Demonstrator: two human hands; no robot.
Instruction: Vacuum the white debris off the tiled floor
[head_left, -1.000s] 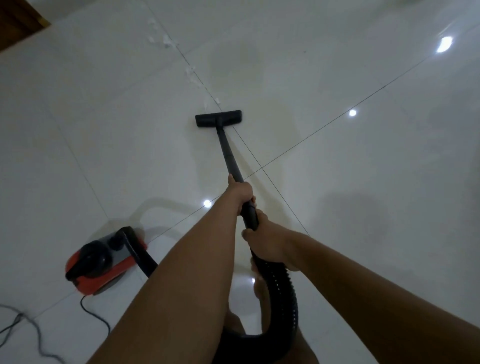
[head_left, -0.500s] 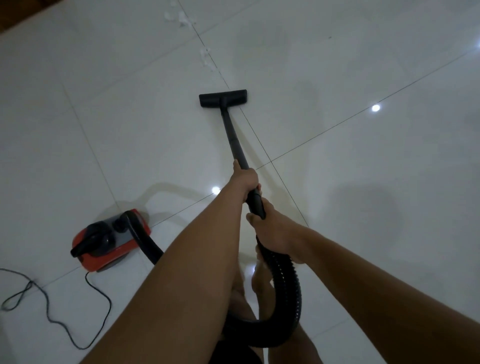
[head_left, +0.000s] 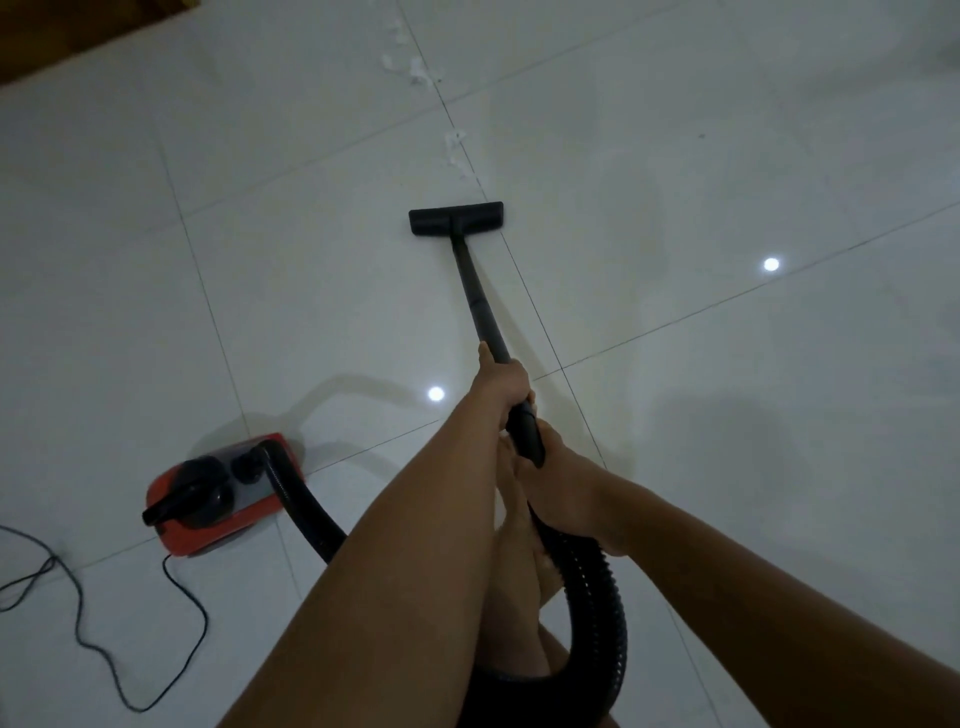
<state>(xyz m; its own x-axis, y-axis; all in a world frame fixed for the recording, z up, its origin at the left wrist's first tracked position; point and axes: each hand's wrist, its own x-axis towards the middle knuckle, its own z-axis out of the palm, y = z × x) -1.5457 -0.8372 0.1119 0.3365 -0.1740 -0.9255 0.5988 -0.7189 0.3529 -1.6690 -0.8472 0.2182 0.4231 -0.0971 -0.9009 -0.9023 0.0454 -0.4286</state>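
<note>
Both hands hold the black vacuum wand (head_left: 478, 296). My left hand (head_left: 501, 382) grips it higher up the tube; my right hand (head_left: 558, 486) grips the lower end where the ribbed hose (head_left: 597, 597) joins. The flat black floor nozzle (head_left: 456, 218) rests on the white tiled floor (head_left: 701, 441). Just beyond the nozzle, small bits of white debris (head_left: 457, 150) lie along a grout line. A second patch of white debris (head_left: 410, 70) lies farther off near the top. The red and black vacuum body (head_left: 218, 493) sits at the lower left.
A thin black power cord (head_left: 78, 618) snakes over the tiles at the lower left. My bare foot (head_left: 519, 566) shows under my arms. A brown wooden edge (head_left: 78, 36) borders the floor at the top left. Ceiling lights reflect in the glossy tiles.
The nozzle still sits just short of the nearer debris. The view has shifted, so the far debris, vacuum body and cord show more fully. Both hands kept their grip.
</note>
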